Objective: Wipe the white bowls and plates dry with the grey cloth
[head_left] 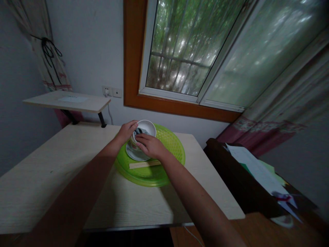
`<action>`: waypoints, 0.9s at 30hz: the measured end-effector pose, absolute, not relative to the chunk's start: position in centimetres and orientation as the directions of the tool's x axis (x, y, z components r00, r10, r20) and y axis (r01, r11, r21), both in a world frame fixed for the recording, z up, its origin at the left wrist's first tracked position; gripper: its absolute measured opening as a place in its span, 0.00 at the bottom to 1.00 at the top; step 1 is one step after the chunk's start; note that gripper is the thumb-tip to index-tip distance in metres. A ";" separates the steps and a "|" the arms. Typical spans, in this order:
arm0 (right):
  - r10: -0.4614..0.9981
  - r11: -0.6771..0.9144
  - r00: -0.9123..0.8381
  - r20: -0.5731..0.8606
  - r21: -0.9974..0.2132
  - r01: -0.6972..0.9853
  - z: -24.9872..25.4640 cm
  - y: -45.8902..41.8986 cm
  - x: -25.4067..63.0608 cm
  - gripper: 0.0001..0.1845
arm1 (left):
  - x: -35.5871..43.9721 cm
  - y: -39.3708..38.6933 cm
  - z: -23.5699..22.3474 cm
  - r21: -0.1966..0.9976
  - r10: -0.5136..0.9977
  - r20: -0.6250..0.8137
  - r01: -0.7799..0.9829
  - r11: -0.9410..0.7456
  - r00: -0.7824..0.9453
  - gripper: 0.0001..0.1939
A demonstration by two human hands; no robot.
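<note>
A round green tray (177, 147) sits at mid-frame on a pale worktop (51, 175), carrying one white bowl (151, 126), one cup (132, 141), one plate (134, 155) and a bundle of light chopsticks (138, 165) too close together to count. The cup, just left of centre, stands over the plate, with the bowl just behind it to the right. Its mouth faces up; the hands hide too much of it to tell a long axis. One grey cloth (141, 131) bunches at the mouth, its direction unclear.

The left hand (126, 132) is clamped on the cup's left side. The right hand (151, 146) lays its fingers at the mouth, against the cloth, thumb lower down; how tightly they close cannot be told. The chopsticks lie in front of the plate, their long axis running left to right and rising slightly, the right ends meeting the right wrist.

One raised shelf (84, 106) with a paper (73, 99) stands at the left, well apart from the tray. Behind are two wall plates (112, 92), a brown-framed window (180, 99) and two curtains (272, 116). Papers (253, 168) cover dark furniture (218, 157) at the right.
</note>
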State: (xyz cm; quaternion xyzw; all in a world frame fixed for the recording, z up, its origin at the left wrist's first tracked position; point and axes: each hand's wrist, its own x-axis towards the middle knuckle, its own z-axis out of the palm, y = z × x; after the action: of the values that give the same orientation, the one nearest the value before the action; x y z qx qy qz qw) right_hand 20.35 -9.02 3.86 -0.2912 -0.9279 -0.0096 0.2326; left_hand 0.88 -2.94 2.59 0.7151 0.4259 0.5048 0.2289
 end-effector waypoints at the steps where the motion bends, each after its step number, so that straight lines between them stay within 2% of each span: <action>1: 0.520 0.837 -0.726 0.450 -0.099 0.538 3.8 -8.9 20.4 0.23 | 0.9 -2.8 2.5 0.758 0.838 0.528 0.369 -0.538 0.137 0.23; 6: 0.510 0.813 -0.707 0.490 -0.006 0.582 3.8 -8.4 20.5 0.27 | 0.9 -2.2 2.1 0.785 0.835 0.498 0.286 -0.549 0.235 0.22; 12: 0.597 0.696 -0.603 0.529 0.033 0.718 4.2 -8.7 20.5 0.30 | 1.1 -2.7 2.3 0.810 0.848 0.501 0.250 -0.530 0.174 0.24; 17: 0.671 0.585 -0.517 0.531 0.050 0.810 4.5 -9.0 20.4 0.28 | 1.1 -3.0 2.6 0.795 0.867 0.483 0.353 -0.493 0.122 0.25; 21: 0.707 0.555 -0.512 0.487 0.066 0.829 4.8 -9.2 20.4 0.30 | 0.9 -3.0 2.6 0.755 0.855 0.514 0.438 -0.488 0.067 0.25; 27: 0.696 0.654 -0.613 0.374 0.022 0.756 4.9 -9.4 20.7 0.29 | 0.7 -3.2 2.8 0.713 0.842 0.539 0.540 -0.447 -0.016 0.24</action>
State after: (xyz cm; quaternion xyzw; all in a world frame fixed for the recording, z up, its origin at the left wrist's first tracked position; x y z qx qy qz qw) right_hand 20.66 -9.38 4.92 -0.4065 -0.8935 -0.0890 0.1689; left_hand 0.68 -3.16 2.82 0.6853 0.5042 0.5037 0.1496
